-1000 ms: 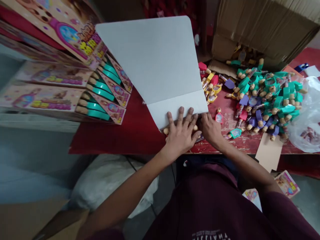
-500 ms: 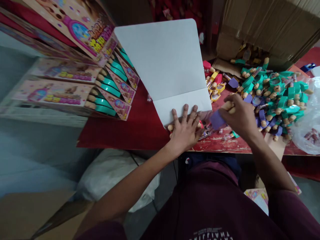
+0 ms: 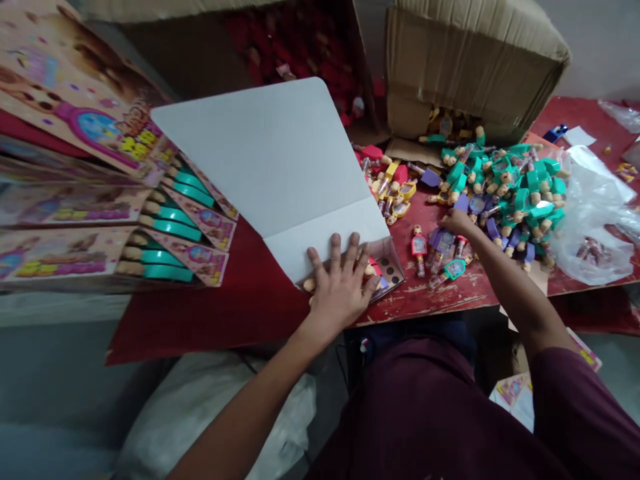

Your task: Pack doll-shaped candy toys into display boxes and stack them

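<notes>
My left hand (image 3: 339,280) lies flat with fingers spread on the lower flap of a folded white card (image 3: 270,157), pressing it down on the red table (image 3: 250,293). Small toys show under the flap's near edge. My right hand (image 3: 457,223) reaches to the right into a heap of small teal and purple toys (image 3: 510,193), its fingers curled at the heap's near side. What the fingers hold I cannot make out. A single red toy (image 3: 419,248) lies between my hands.
Stacked printed display cards filled with teal toys (image 3: 165,227) sit at the left. An open cardboard box (image 3: 470,60) stands behind the toy heap. A clear plastic bag (image 3: 593,220) lies at the right. A white sack (image 3: 210,400) is under the table.
My right hand left the card's flap, picked up a purple toy, and has moved right to the toy heap. My left hand stays pressed on the flap. The view shifted.
</notes>
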Available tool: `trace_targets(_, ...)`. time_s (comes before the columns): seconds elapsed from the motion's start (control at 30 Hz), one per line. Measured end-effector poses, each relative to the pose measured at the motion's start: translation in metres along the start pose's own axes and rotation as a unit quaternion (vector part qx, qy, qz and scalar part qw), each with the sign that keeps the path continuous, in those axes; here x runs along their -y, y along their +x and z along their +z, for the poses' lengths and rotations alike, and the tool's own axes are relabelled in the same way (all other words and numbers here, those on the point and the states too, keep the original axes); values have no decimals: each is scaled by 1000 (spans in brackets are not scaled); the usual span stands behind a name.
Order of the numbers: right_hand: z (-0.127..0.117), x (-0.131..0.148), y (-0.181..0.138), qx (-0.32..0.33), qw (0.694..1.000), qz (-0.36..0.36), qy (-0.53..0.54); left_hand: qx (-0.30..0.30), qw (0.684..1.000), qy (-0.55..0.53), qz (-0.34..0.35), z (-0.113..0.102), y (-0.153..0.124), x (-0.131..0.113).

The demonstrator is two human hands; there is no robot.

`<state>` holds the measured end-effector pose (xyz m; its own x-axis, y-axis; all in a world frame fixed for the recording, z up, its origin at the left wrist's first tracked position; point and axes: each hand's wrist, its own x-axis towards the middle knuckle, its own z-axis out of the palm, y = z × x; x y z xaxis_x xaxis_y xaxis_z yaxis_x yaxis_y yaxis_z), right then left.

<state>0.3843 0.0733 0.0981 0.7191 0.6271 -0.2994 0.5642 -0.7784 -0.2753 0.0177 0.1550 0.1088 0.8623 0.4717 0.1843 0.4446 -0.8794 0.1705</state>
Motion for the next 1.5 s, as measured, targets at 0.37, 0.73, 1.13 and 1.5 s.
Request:
trace_targets(0.37,96,-82,-118,-96,970,223,3,10,1000,-15,-10,-2,1,2)
trace_targets(0.73,130,-84,-126,-138,972,150,115,5,1000,1,-16,-3,0,2)
trace_targets(1.13,31,5,-185,-42,892,-210,397,-8,1000,2,-7,-1,-2,7)
trace_targets(1.5,69,58,-137,-82,824,-549,111,-10,1000,11,-11,-1,-4,8)
